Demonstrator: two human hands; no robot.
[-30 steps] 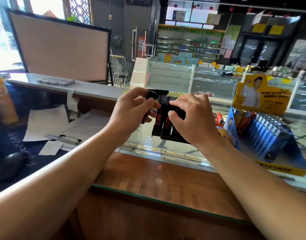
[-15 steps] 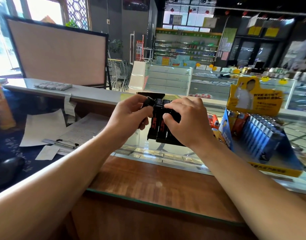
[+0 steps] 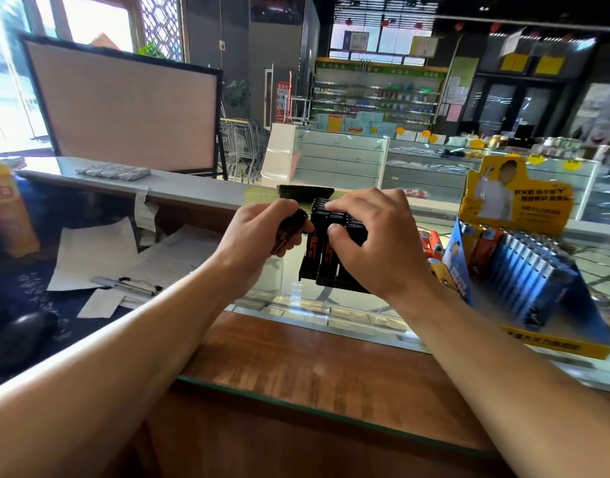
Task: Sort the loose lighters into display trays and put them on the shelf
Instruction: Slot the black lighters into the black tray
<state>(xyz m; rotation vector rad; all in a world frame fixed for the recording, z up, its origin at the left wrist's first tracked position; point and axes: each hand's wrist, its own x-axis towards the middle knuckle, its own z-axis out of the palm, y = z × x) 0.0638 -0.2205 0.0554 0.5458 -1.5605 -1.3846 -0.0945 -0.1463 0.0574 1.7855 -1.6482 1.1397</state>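
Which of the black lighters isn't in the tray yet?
The lighter gripped in the left hand; it is tilted, while the other lighters stand upright in the black tray.

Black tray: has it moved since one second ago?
No. The black tray keeps its place left of the yellow display box.

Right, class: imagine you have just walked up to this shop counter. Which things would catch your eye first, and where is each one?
Dead centre, two bare hands work over a black tray of black lighters on the glass counter: the left hand grips loose black lighters, and the right hand holds the tray. At the right stands a bright yellow-and-blue display box packed with blue lighters. At the left, white papers lie on the desk.
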